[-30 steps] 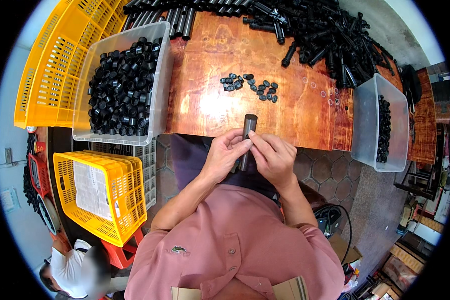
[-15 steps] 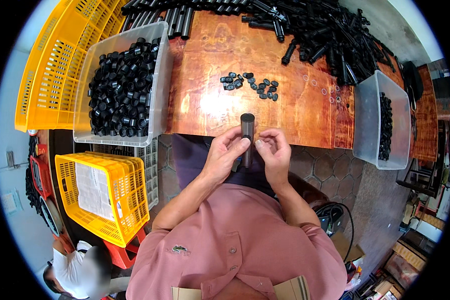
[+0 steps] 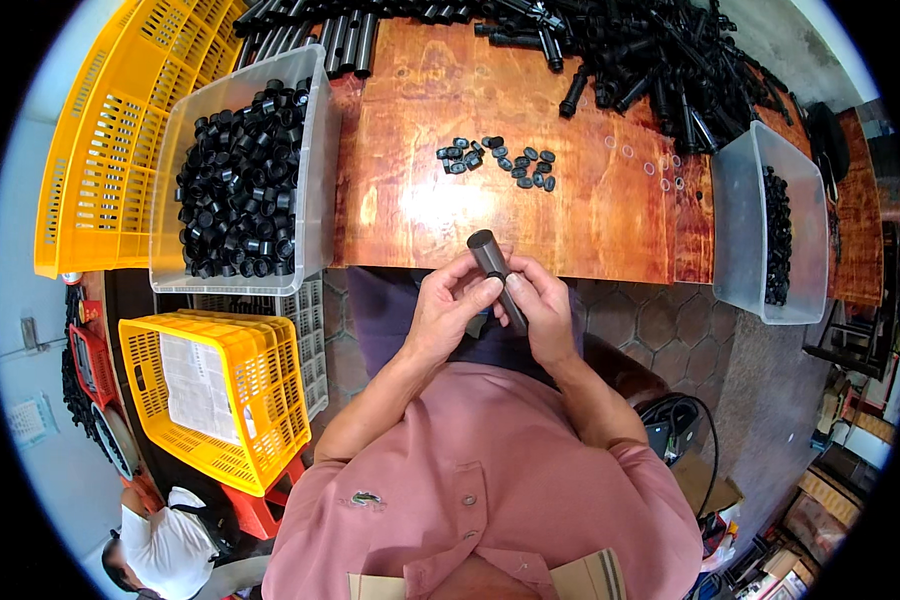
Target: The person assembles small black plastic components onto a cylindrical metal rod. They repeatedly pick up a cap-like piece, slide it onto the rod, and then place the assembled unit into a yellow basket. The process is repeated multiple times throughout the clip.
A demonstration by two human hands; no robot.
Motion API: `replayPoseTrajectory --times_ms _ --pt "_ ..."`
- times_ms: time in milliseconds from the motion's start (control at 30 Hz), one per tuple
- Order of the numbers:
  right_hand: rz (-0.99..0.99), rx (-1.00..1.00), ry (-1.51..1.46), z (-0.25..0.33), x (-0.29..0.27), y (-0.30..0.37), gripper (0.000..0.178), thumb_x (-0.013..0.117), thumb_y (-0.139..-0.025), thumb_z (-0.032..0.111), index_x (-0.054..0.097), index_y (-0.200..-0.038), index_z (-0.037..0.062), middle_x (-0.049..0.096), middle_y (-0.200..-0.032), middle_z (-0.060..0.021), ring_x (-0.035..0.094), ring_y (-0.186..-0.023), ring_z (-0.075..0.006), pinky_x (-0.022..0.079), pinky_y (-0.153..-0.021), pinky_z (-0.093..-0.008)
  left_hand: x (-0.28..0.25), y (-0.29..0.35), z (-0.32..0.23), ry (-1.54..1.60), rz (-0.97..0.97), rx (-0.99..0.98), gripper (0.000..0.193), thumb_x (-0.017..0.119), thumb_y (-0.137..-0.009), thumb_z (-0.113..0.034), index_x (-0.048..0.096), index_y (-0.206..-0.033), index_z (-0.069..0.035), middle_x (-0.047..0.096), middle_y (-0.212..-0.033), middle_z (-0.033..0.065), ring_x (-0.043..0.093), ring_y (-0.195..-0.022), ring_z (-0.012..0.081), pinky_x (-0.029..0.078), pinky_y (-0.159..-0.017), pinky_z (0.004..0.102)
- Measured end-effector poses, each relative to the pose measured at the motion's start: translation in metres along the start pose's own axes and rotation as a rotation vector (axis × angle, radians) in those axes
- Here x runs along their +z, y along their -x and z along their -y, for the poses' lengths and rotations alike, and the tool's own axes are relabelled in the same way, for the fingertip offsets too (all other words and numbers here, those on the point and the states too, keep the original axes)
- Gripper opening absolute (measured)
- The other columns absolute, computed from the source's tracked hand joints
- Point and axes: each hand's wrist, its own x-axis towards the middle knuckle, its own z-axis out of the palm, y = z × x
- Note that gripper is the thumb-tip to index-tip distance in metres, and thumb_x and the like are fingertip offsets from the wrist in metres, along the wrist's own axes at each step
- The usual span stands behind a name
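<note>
Between my two hands, just off the table's near edge, is a dark cylindrical tube (image 3: 490,256) with a flat black end cap. It tilts, its capped end up and to the left. My left hand (image 3: 451,310) grips its left side, thumb across the front. My right hand (image 3: 542,312) holds it from the right, thumb and fingers closed on its lower part. Beyond it on the table lie several small black oval parts (image 3: 526,170) in a loose group. What is under my fingers is hidden.
A clear bin (image 3: 316,200) of black caps stands at the table's left. Another clear bin (image 3: 745,235) with small black parts is at the right. Black assembled tubes (image 3: 660,70) pile up at the back. Yellow crates (image 3: 295,400) stand at left; a person (image 3: 170,545) sits lower left.
The tube has gone from upright to tilted, its capped end leaning left. My right hand has closed in from beside the tube and now grips it.
</note>
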Motion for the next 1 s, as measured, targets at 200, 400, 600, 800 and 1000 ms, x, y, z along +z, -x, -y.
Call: replayPoseTrajectory --times_ms 200,400,600,800,1000 --pt "0.011 -0.041 0.139 0.002 -0.002 0.003 0.031 0.061 -0.096 0.015 0.061 -0.121 -0.0036 0.067 -0.095 -0.0060 0.063 -0.083 -0.0105 0.051 -0.073 -0.0255 -0.002 -0.001 -0.002 -0.056 -0.055 0.094 0.045 0.066 -0.094 -0.014 0.054 -0.133 0.003 0.063 -0.129 0.0149 0.063 -0.111 0.0203 0.052 -0.094 0.0339" --pt "-0.070 -0.285 0.537 0.007 -0.001 0.004 0.034 0.069 -0.089 0.013 0.063 -0.119 -0.0030 0.071 -0.098 -0.0170 0.071 -0.091 -0.0211 0.054 -0.080 -0.0323 -0.001 0.000 -0.001 -0.068 -0.063 0.117 0.044 0.067 -0.093 -0.011 0.054 -0.133 0.003 0.063 -0.129 0.0180 0.062 -0.116 0.0227 0.047 -0.103 0.0367" --pt "-0.020 -0.366 0.654 0.020 0.000 0.006 0.035 0.070 -0.088 0.013 0.064 -0.118 -0.0031 0.071 -0.098 -0.0202 0.072 -0.089 -0.0254 0.054 -0.077 -0.0342 -0.006 0.003 -0.004 -0.069 -0.032 0.130 0.047 0.065 -0.093 -0.001 0.048 -0.136 0.004 0.062 -0.129 0.0198 0.061 -0.118 0.0224 0.049 -0.103 0.0351" --pt "0.020 -0.175 0.484 0.020 -0.005 0.007 0.034 0.067 -0.088 0.011 0.064 -0.118 -0.0054 0.071 -0.098 -0.0193 0.070 -0.088 -0.0186 0.053 -0.077 -0.0311 -0.013 0.002 -0.004 -0.010 -0.002 0.120 0.049 0.066 -0.092 -0.001 0.046 -0.136 0.005 0.062 -0.129 0.0204 0.062 -0.117 0.0228 0.049 -0.102 0.0356" --pt "0.031 -0.162 0.485 0.025 -0.003 0.008 0.031 0.064 -0.090 0.006 0.064 -0.118 -0.0070 0.072 -0.099 -0.0126 0.066 -0.089 -0.0125 0.053 -0.080 -0.0267 -0.012 0.006 -0.004 -0.082 0.002 0.147 0.052 0.067 -0.091 0.000 0.044 -0.138 0.004 0.062 -0.128 0.0210 0.062 -0.117 0.0230 0.049 -0.102 0.0358"
